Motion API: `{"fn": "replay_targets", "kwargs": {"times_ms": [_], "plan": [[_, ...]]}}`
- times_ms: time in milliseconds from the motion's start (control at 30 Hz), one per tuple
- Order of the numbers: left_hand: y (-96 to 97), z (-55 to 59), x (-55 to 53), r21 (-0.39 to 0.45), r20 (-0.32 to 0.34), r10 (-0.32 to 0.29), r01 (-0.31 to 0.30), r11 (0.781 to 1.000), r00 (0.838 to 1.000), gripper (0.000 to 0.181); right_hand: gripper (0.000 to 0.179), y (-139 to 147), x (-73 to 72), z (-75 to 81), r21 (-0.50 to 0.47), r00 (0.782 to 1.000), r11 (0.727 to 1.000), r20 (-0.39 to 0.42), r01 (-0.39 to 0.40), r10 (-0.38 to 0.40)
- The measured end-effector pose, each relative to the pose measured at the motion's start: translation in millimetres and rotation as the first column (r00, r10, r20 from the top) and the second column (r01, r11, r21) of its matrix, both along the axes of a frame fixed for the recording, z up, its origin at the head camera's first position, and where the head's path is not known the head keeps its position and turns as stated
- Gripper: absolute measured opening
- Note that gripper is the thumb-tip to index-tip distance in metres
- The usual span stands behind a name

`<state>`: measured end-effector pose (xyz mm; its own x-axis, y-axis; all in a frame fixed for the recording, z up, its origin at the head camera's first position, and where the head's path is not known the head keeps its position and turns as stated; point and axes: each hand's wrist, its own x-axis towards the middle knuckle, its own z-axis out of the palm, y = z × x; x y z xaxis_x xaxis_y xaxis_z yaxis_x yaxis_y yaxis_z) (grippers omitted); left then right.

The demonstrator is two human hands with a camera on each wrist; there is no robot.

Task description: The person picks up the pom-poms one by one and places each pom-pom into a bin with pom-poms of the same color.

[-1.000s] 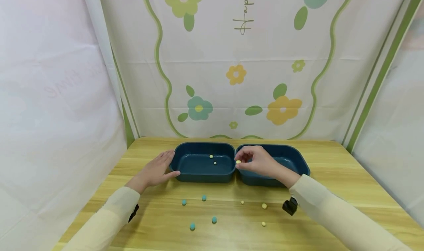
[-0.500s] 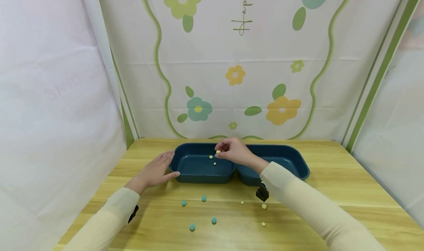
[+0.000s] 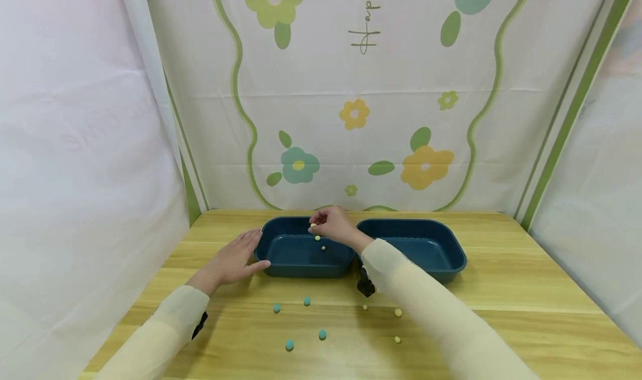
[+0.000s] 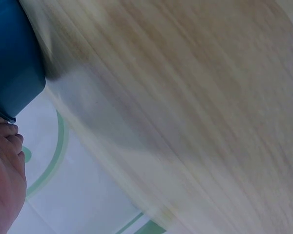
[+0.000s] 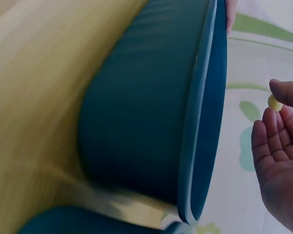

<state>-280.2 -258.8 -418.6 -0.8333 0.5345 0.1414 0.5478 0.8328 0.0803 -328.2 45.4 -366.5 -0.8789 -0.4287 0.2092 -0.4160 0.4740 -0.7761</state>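
My right hand [image 3: 335,227] is over the left dark-blue tray [image 3: 288,251], pinching a small yellow ball [image 5: 274,103] between thumb and fingertips. Inside that tray, a pale yellow ball [image 3: 317,238] and a smaller one [image 3: 323,248] show just below the hand. At the tray's left end my left hand [image 3: 233,261] rests against the rim, its fingers extended. The left wrist view catches part of this hand [image 4: 7,170] beside a corner of the tray [image 4: 19,58].
A matching right tray [image 3: 418,252] stands beside the left one, partly behind my right forearm. On the wooden table [image 3: 236,335] in front lie several blue balls [image 3: 322,334] to the left and several yellow balls [image 3: 398,312] to the right. A printed cloth [image 3: 351,79] hangs behind.
My right hand has moved left with the yellow ball, from between the two trays to over the left tray. The left hand has stayed at the tray's end.
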Motion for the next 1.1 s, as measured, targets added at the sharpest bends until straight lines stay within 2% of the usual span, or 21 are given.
{"fn": "replay_targets", "kwargs": {"times_ms": [133,267,433,633,1100], "plan": [[0.2,1.4,1.4,0.005,0.0,-0.002,0.002,1.0,1.0,0.088,0.008,-8,-3.8,-3.6,0.0,1.0,1.0,0.004,0.024,-0.024],[-0.4,1.6,2.4,0.01,0.005,0.004,-0.004,1.0,1.0,0.088,0.007,-13,-5.6,-9.1,-0.013,1.0,1.0,0.002,0.013,-0.013],[-1.0,0.5,1.9,0.006,0.006,0.004,-0.004,1.0,1.0,0.088,0.007,-13,-7.1,-15.6,-0.024,1.0,1.0,0.0,0.008,-0.008],[-0.8,0.6,1.2,0.009,0.013,0.004,-0.004,1.0,1.0,0.088,0.008,-9,-10.5,-19.2,-0.003,0.999,0.999,0.008,0.039,-0.039],[0.9,3.3,0.2,0.004,0.019,0.001,-0.001,1.0,1.0,0.088,0.015,-9,-9.1,-14.9,-0.003,0.999,0.999,0.011,0.043,-0.043]]}}
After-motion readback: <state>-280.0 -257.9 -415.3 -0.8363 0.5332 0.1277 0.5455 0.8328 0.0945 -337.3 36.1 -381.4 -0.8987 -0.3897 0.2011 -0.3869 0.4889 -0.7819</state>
